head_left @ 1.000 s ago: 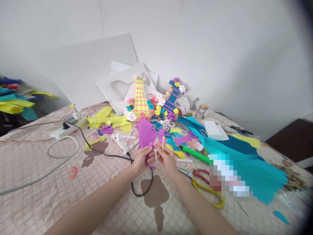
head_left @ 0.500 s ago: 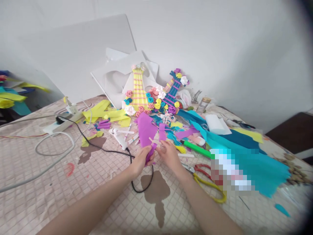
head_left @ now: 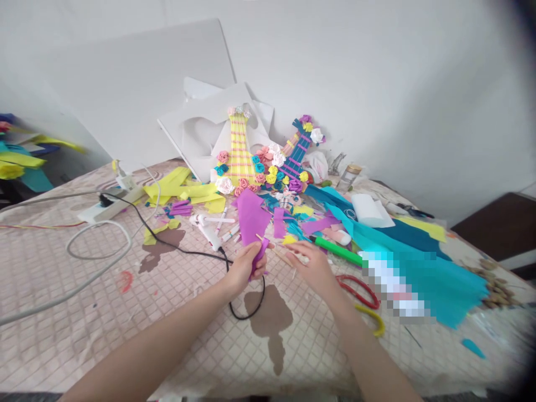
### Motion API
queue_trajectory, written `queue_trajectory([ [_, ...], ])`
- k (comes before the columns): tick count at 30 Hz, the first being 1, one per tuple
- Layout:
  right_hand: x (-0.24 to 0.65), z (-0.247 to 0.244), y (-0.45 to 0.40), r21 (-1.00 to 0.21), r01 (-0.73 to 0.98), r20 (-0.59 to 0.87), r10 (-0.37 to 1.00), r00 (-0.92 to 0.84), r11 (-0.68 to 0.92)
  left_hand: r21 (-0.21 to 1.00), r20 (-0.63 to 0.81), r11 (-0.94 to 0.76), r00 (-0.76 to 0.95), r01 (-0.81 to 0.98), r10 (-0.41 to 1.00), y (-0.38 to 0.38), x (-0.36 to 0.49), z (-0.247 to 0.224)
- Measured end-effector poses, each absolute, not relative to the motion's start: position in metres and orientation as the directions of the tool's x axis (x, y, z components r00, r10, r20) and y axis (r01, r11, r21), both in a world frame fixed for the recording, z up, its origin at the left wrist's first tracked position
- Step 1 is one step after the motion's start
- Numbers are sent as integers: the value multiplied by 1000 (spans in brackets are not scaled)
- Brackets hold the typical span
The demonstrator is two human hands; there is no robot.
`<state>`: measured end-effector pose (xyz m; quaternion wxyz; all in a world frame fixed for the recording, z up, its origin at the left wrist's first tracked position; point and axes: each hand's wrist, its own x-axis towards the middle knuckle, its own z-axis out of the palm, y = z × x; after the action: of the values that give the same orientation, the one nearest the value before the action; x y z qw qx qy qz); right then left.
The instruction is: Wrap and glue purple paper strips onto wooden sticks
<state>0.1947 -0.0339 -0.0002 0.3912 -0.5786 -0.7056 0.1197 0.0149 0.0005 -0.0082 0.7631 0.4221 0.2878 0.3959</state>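
Left hand [head_left: 243, 272] pinches a seemingly unfinished purple crepe-paper strip [head_left: 260, 258]; right hand [head_left: 313, 269] half-curls by a thin stick [head_left: 280, 255], grip unclear; flowered yellow guitar [head_left: 240, 148] looks complete

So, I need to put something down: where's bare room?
Beige checked tablecloth shows bare, stains aside, between the thick white cable and left forearm; also between that and the right forearm, nearer than the looped black cord. Crowded: beyond the left hand and right hand (white glue gun, purple paper sheet), then rightward, along turquoise paper.
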Motion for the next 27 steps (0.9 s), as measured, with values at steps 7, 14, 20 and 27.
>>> queue_trajectory([
  [7, 286, -27, -105, -290, 956, 320, 938, 132, -36, 822, -122, 397, 555, -407, 823, -2, 13, -3],
  [14, 311, -57, -126, -211, 977, 266, 962, 65, -7, 828, -104, 374, 542, -417, 834, -2, 13, 1],
  [20, 315, -38, -135, -310, 950, 263, 963, 51, 34, 832, -88, 354, 529, -428, 844, 0, 11, 4],
  [27, 270, 10, -112, -563, 825, 406, 883, 233, 41, 837, -69, 336, 526, -432, 848, -5, 8, 10],
])
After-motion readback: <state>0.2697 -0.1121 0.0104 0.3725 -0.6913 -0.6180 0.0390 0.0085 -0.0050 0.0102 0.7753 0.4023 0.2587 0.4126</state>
